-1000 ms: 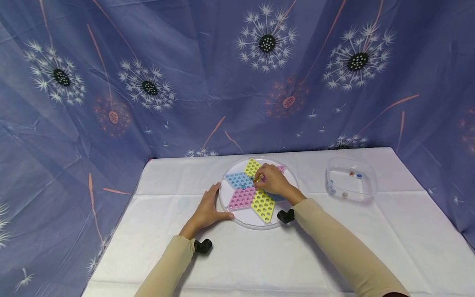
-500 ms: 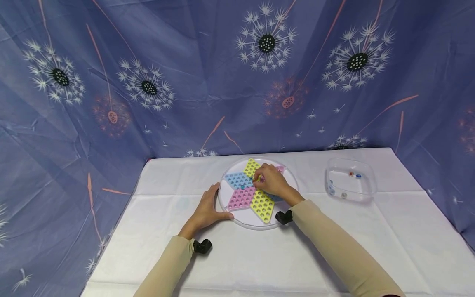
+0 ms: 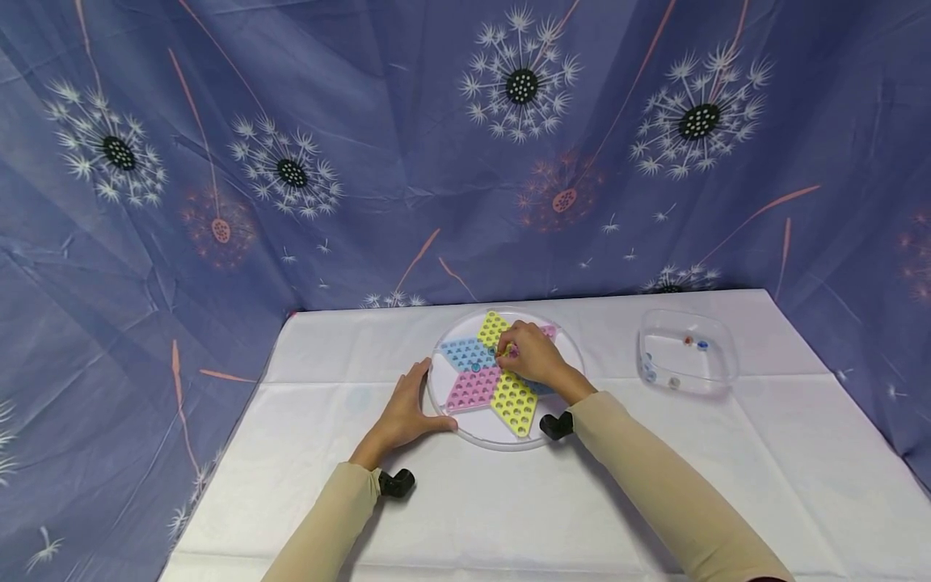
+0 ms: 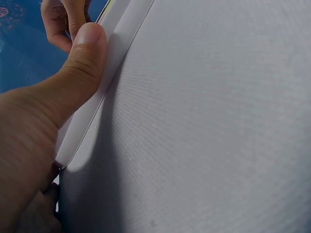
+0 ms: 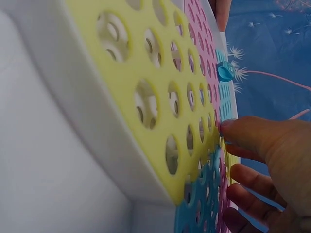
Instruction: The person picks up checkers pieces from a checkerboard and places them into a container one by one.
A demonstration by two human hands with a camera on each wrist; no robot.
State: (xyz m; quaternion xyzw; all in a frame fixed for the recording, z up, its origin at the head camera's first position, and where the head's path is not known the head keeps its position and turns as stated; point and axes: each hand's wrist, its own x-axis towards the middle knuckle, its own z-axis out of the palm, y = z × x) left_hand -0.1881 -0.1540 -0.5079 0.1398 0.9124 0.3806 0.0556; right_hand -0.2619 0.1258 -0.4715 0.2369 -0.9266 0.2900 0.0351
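A round white Chinese checkers board [image 3: 482, 425] lies on the table, with a star of yellow, pink and blue perforated points. My left hand [image 3: 402, 416] rests against its left rim, fingers and thumb spread and fairly straight. The thumb [image 4: 80, 65] touches the rim in the left wrist view. Over the star's centre is my right hand [image 3: 534, 353], thumb and fingertips bent together at the holes. Whatever lies between those fingertips is hidden. Two blue marbles, one [image 3: 476, 367] at the edge of the blue point and another [image 3: 491, 351] beside the right fingertips, sit on the board.
A clear plastic container [image 3: 687, 373] stands on the right of the table, holding several marbles, among them an orange one [image 3: 688, 340] and a blue one [image 3: 702, 345]. White cloth [image 3: 494, 517] covers the table. A blue dandelion-print curtain [image 3: 407, 145] hangs behind.
The view has shifted very slightly. Both hands keep nearly the same place, the left at the rim and the right over the star's centre.
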